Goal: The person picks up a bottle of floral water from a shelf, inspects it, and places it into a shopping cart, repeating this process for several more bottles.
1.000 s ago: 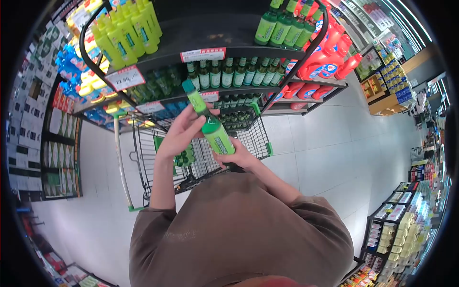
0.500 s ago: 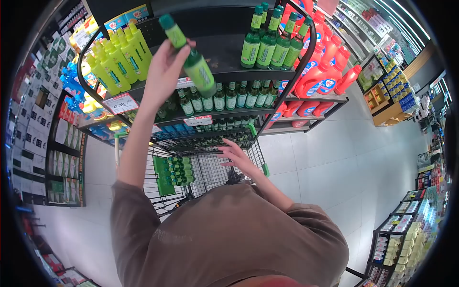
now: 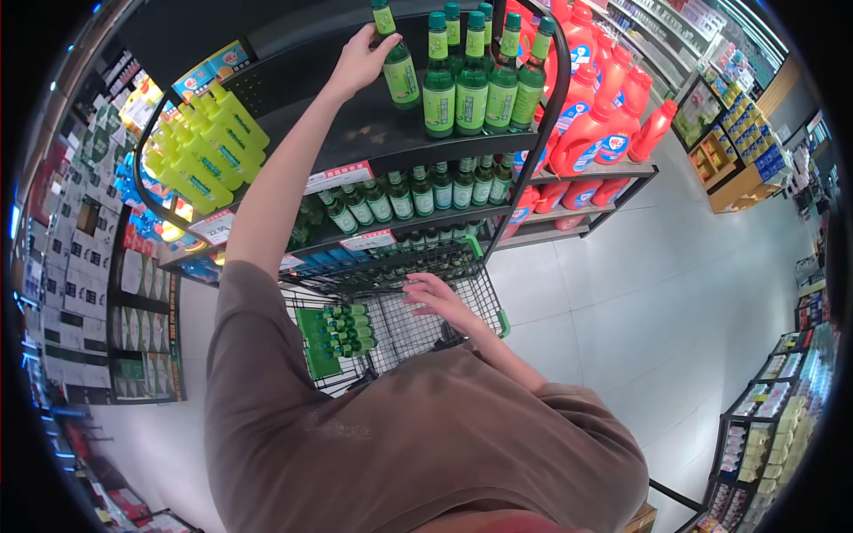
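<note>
My left hand (image 3: 362, 59) reaches up to the top shelf (image 3: 355, 131), its fingers closed round the neck of a green glass bottle (image 3: 402, 82) with a light green label. That bottle leans slightly, just left of several matching bottles (image 3: 471, 96) standing upright together. My right hand (image 3: 435, 300) hovers over the wire shopping cart (image 3: 400, 342), fingers stretched out and holding nothing. Several more green bottles (image 3: 346, 329) lie grouped in the cart beside a green panel (image 3: 313, 342).
Yellow-green bottles (image 3: 209, 147) fill the shelf's left end. Smaller green bottles (image 3: 422, 191) line the tier below, behind price tags. Red detergent jugs (image 3: 591, 133) stack on the right. Pale tiled floor (image 3: 640, 320) spreads right of the cart, with more goods racks (image 3: 755, 417) beyond.
My left hand has carried the bottle right and toward the back of the top shelf, close to the standing bottles. My right hand stays over the cart.
</note>
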Tool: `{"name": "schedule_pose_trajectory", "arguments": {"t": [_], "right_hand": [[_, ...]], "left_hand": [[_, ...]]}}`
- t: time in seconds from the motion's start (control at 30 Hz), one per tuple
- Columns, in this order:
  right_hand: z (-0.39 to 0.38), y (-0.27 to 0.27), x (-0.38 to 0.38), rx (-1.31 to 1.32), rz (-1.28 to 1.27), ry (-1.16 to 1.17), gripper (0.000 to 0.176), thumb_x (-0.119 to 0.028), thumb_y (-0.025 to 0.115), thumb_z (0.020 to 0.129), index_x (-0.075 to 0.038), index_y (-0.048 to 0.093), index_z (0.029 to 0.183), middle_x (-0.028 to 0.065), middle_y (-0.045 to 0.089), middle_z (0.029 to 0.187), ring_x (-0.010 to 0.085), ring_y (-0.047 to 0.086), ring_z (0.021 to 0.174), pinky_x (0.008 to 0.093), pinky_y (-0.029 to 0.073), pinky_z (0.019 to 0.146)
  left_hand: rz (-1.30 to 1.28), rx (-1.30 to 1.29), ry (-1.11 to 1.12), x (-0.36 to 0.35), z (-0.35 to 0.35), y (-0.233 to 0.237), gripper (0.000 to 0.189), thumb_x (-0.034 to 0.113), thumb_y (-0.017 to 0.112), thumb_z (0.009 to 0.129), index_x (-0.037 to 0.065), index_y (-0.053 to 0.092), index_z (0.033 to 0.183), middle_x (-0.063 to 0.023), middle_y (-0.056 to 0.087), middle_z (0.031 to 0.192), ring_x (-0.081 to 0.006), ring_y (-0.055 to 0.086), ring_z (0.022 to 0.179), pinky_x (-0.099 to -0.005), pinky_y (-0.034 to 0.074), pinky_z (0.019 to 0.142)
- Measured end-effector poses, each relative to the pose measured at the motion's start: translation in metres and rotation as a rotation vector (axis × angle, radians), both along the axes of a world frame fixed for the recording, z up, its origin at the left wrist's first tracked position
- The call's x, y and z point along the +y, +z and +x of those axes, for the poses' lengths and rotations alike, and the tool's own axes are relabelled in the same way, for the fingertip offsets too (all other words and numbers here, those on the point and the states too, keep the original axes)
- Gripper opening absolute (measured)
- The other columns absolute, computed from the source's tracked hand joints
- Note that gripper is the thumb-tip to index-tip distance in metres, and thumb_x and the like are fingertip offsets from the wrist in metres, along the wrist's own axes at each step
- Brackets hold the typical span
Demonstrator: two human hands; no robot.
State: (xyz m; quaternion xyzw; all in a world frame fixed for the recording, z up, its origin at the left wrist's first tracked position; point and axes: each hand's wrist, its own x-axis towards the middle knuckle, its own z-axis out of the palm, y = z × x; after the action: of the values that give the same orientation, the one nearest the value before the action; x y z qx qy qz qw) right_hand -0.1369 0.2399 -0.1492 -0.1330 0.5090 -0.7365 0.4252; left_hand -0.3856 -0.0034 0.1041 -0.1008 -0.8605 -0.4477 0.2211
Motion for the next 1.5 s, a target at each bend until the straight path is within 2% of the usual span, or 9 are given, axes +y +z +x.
{"name": "schedule_pose_trajectory", "arguments": {"t": [0.3,0.47,0.8,1.0,1.1,1.37,1.4,1.47,1.5], "right_hand": [[-0.001,-0.018,0.001,-0.044,0.032,-0.019,0.046,-0.027,0.053,0.093,-0.009,0.038,0.132,0.0102,0.051,0.123,0.0199,0.056,0.108,0.0346,0.048,0.087],[-0.002,-0.021,0.002,-0.055,0.013,-0.004,0.045,-0.025,0.056,0.092,-0.010,0.040,0.131,0.0092,0.051,0.123,0.0193,0.057,0.106,0.0334,0.048,0.085],[-0.004,-0.025,-0.001,-0.063,0.020,0.015,0.039,-0.023,0.055,0.092,-0.010,0.042,0.127,0.0085,0.053,0.123,0.0194,0.057,0.107,0.0334,0.049,0.086],[0.000,-0.030,-0.001,-0.062,0.031,0.021,0.038,-0.025,0.054,0.093,-0.010,0.043,0.126,0.0078,0.054,0.121,0.0197,0.057,0.107,0.0332,0.049,0.085],[0.000,-0.031,-0.001,-0.056,0.038,0.005,0.037,-0.025,0.054,0.093,-0.011,0.044,0.125,0.0076,0.057,0.118,0.0198,0.058,0.105,0.0333,0.049,0.085],[0.001,-0.038,0.001,-0.086,0.052,-0.001,0.035,-0.023,0.053,0.093,-0.012,0.044,0.126,0.0089,0.054,0.121,0.0213,0.057,0.108,0.0349,0.049,0.088],[0.001,-0.039,0.001,-0.062,0.032,0.006,0.035,-0.022,0.053,0.093,-0.012,0.045,0.126,0.0090,0.054,0.121,0.0220,0.056,0.108,0.0352,0.049,0.088],[0.002,-0.042,0.001,-0.060,0.031,0.018,0.034,-0.021,0.052,0.093,-0.010,0.045,0.125,0.0101,0.054,0.121,0.0227,0.057,0.108,0.0358,0.049,0.088],[0.004,-0.046,0.000,-0.089,0.063,0.017,0.035,-0.021,0.054,0.093,-0.010,0.045,0.125,0.0102,0.055,0.120,0.0216,0.057,0.106,0.0347,0.049,0.086]], "left_hand": [[0.140,-0.089,-0.146,0.023,-0.004,-0.012,0.036,0.029,0.055,0.093,-0.001,0.051,0.114,-0.0098,0.063,0.110,-0.0166,0.060,0.097,-0.0308,0.051,0.076],[0.090,-0.246,-0.159,0.033,0.008,0.002,0.041,0.029,0.050,0.095,0.004,0.045,0.127,-0.0073,0.053,0.124,-0.0171,0.050,0.115,-0.0378,0.047,0.091],[0.015,-0.210,-0.177,0.030,0.013,0.000,0.045,0.035,0.054,0.093,0.007,0.047,0.127,-0.0072,0.057,0.119,-0.0165,0.055,0.107,-0.0343,0.049,0.085],[0.071,-0.305,-0.202,0.028,0.018,-0.008,0.055,0.043,0.049,0.093,0.010,0.037,0.136,-0.0088,0.049,0.128,-0.0190,0.048,0.118,-0.0406,0.046,0.093],[0.165,-0.426,-0.238,0.030,0.022,-0.022,0.067,0.045,0.046,0.094,0.009,0.019,0.143,-0.0176,0.043,0.131,-0.0286,0.044,0.122,-0.0490,0.049,0.090],[0.199,-0.392,-0.234,0.035,0.024,-0.023,0.065,0.046,0.047,0.093,0.009,0.023,0.142,-0.0164,0.040,0.135,-0.0274,0.041,0.125,-0.0449,0.050,0.089],[0.236,-0.322,-0.261,0.037,0.029,-0.023,0.054,0.040,0.047,0.095,0.006,0.035,0.135,-0.0148,0.048,0.126,-0.0244,0.048,0.118,-0.0406,0.051,0.086],[0.245,-0.448,-0.286,0.028,0.035,-0.013,0.077,0.058,0.043,0.090,0.017,0.010,0.147,-0.0128,0.024,0.148,-0.0313,0.027,0.134,-0.0560,0.030,0.101],[0.258,-0.397,-0.235,0.019,0.041,-0.016,0.077,0.057,0.043,0.090,0.016,0.011,0.146,-0.0133,0.028,0.146,-0.0295,0.028,0.133,-0.0505,0.032,0.101]]}}
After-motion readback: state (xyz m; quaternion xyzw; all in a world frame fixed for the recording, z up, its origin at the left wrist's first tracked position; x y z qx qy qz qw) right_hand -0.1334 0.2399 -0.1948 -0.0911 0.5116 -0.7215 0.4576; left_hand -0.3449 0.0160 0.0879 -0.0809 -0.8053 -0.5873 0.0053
